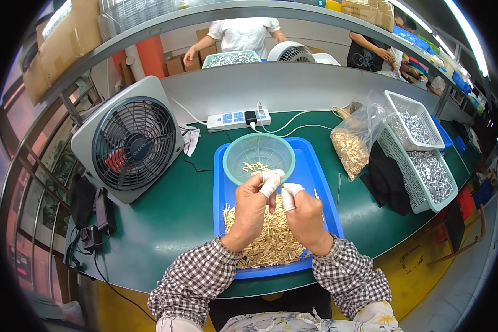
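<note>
My left hand (pixel 249 213) and my right hand (pixel 307 216) are close together over a blue tray (pixel 321 177), with white coverings on some fingers. Both are closed in a pinch, fingertips nearly meeting; whatever is between them is too small to make out. Beneath them lies a heap of small brass-coloured, rod-like pieces (pixel 271 243), partly hidden by my hands. A pale green mesh basket (pixel 238 148) rests at the tray's far end, just beyond my fingertips. Inside it are a few similar brass-coloured pieces (pixel 254 166).
A square fan (pixel 166 102) stands at left, near a white power strip (pixel 227 122). On the right are a plastic bag of brass-coloured pieces (pixel 348 149), black cloth (pixel 386 182) and baskets of silvery parts (pixel 431 174). Beyond the partition is a person in white (pixel 243 33).
</note>
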Available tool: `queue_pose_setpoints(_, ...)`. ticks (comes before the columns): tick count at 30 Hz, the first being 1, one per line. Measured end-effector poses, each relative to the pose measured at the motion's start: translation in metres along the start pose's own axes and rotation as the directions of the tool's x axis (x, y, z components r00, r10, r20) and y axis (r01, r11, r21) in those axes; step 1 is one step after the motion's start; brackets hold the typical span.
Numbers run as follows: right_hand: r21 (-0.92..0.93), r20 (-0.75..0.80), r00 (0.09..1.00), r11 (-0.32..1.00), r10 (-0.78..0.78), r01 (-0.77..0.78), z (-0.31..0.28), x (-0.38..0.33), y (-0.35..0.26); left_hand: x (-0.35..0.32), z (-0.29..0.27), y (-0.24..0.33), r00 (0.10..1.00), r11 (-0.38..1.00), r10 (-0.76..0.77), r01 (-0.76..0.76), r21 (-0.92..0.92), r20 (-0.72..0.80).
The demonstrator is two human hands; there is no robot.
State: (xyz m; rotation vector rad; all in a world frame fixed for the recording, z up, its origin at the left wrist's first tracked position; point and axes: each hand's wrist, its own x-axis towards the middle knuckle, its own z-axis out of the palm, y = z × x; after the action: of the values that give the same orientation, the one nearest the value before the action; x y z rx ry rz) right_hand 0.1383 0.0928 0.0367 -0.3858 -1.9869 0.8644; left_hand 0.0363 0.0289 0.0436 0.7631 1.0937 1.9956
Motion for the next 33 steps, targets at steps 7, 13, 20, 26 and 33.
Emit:
queue_pose_setpoints(7,-0.215,-0.015,0.990,0.967,-0.143,0.137,-0.002,0.004,-0.004,-0.005,0.002,0.000,1.000,0.997,-0.011,0.012,0.073,-0.007)
queue_pose_setpoints(13,0.181,0.108,0.970,0.955,0.217,-0.234,-0.005,0.003,-0.008,-0.006,0.001,-0.008,1.000,0.998,0.006,-0.005,-0.059,0.027)
queue_pose_setpoints(20,0.178,0.041,0.994,0.978,0.106,-0.112,-0.002,-0.003,-0.006,-0.006,0.000,-0.003,0.994,1.000,-0.007,0.010,-0.028,0.105)
queue_pose_setpoints(26,0.365,0.075,0.952,0.880,0.298,-0.305,-0.002,-0.001,-0.013,-0.008,0.001,-0.012,0.988,0.998,0.029,-0.019,-0.066,0.153)
queue_pose_setpoints(33,0.082,-0.025,0.999,0.996,0.044,-0.042,0.001,-0.004,-0.004,-0.011,0.012,-0.008,0.999,0.997,-0.009,0.012,-0.077,0.036)
